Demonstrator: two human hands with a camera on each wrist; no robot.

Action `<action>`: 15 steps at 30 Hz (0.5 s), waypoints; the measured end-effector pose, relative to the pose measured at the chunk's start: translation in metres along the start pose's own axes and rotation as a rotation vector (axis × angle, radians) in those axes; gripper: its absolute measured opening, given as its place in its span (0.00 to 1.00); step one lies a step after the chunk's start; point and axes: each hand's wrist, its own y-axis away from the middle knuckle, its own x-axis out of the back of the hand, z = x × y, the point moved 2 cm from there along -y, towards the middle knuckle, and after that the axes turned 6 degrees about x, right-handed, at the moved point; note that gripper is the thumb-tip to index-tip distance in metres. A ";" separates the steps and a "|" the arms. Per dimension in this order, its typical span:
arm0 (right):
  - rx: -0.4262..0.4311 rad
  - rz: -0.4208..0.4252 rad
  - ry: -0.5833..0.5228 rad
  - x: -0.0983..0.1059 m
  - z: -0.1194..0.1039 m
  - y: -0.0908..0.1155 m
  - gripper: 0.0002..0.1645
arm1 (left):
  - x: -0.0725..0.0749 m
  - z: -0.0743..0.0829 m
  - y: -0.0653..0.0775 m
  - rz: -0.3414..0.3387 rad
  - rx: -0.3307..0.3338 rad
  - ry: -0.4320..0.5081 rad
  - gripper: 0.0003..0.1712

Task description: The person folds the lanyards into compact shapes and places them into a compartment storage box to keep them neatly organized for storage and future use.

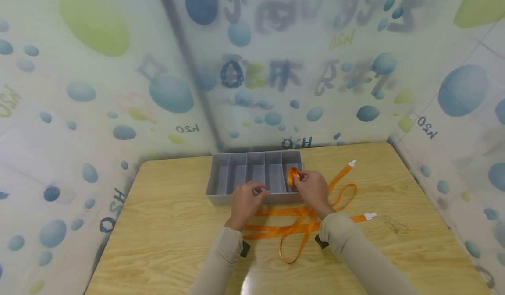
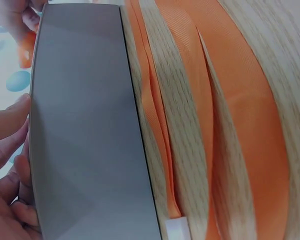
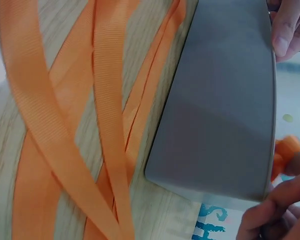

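In the head view my right hand [image 1: 314, 190] pinches a coiled orange lanyard [image 1: 292, 176] over the rightmost compartment of a grey divided box [image 1: 221, 199]. The right wrist view shows part of the orange coil [image 3: 289, 146] past the box's rim, beside the fingers. My left hand [image 1: 245, 200] is at the front rim, near the middle compartments, fingers loosely bent and nothing held. In the left wrist view its thumb [image 2: 15, 116] is right at the rim. Loose orange lanyards [image 1: 276, 231] lie in front of the box, partly hidden under the right forearm.
White end pieces of the lanyards [image 1: 352, 163] point right on the wooden table [image 1: 165, 225]. One lanyard loop [image 1: 291, 259] reaches toward the near edge. Behind the table hangs a pale patterned curtain [image 1: 260, 93], close to the box's back.
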 end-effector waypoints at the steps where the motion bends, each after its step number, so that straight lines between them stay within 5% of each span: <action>1: 0.007 -0.003 -0.002 0.000 0.000 0.001 0.20 | 0.000 0.000 0.000 0.000 0.005 -0.001 0.10; 15: 0.112 0.053 -0.121 0.005 0.003 0.011 0.24 | -0.001 -0.001 0.002 0.020 0.006 0.008 0.11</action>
